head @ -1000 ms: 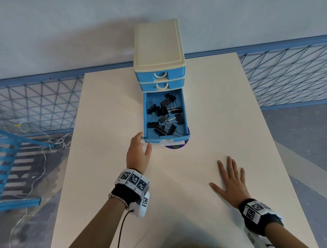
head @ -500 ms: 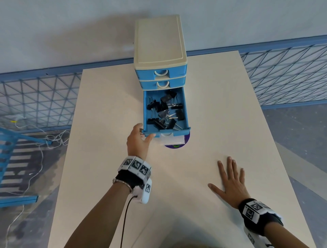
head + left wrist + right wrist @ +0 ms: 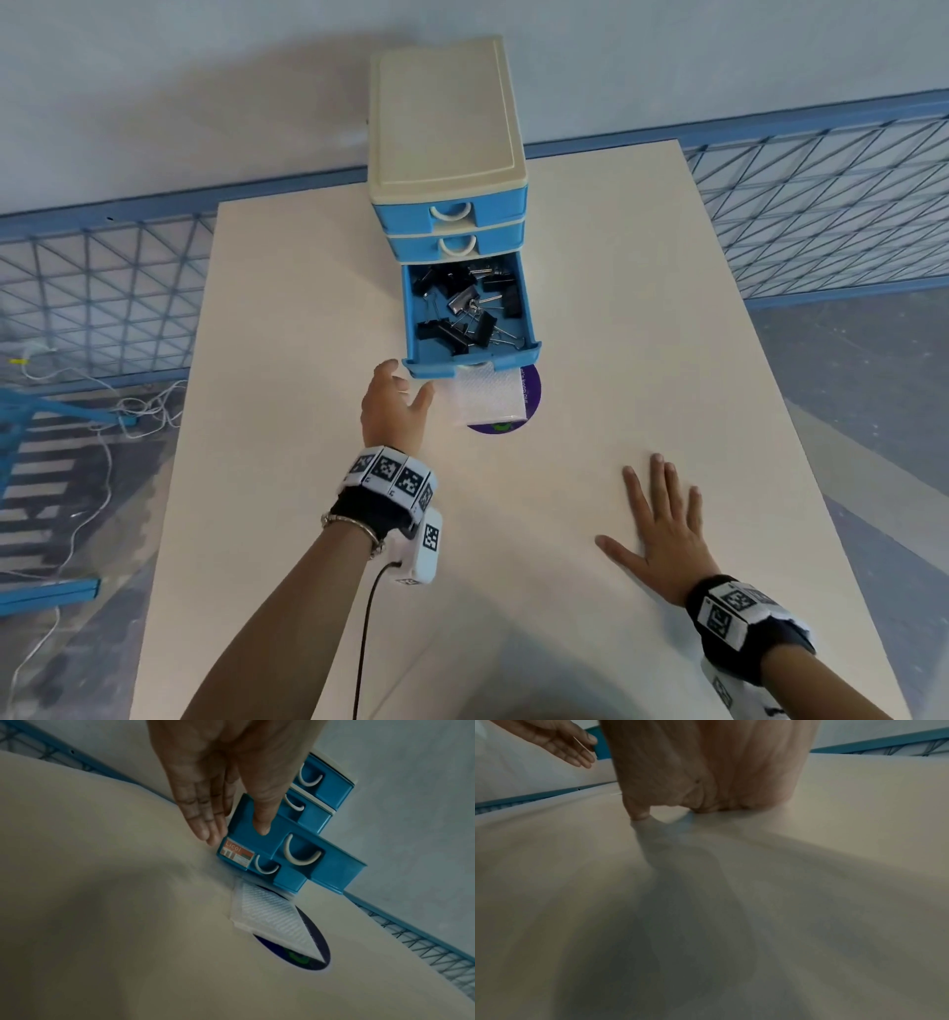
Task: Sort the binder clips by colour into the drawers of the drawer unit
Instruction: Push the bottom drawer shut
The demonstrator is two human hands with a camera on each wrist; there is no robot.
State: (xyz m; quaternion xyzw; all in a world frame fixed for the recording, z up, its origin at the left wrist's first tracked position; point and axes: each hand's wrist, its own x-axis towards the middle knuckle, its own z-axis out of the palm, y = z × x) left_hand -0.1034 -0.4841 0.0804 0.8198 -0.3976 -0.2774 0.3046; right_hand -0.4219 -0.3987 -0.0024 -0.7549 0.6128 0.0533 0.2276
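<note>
- The step in hand looks like closing the third drawer (image 3: pixel 470 354) of the drawer unit (image 3: pixel 447 128) — it stands pulled out, holding a heap of black binder clips (image 3: pixel 462 308).
- To do it well, I would push square on the middle of the drawer front; a shove at its left corner alone could skew the drawer or slide the whole light unit along the counter (image 3: pixel 616 360).
- Go steady, lest the loose clips jump or catch at the back.
- The left hand (image 3: pixel 393 406) has its fingers straight and together, gripping nothing; in the left wrist view the thumb lies on the drawer front and the fingertips (image 3: pixel 210 833) are at its left corner.
- The right hand (image 3: pixel 660 529) lies flat and spread on the counter, well apart from the unit — it could brace the unit.
- The two upper drawers are closed; a fourth sits below, slightly out.
- A white folded pad (image 3: pixel 485 398) on a purple disc (image 3: pixel 531 395) lies just under the open drawer's front.
</note>
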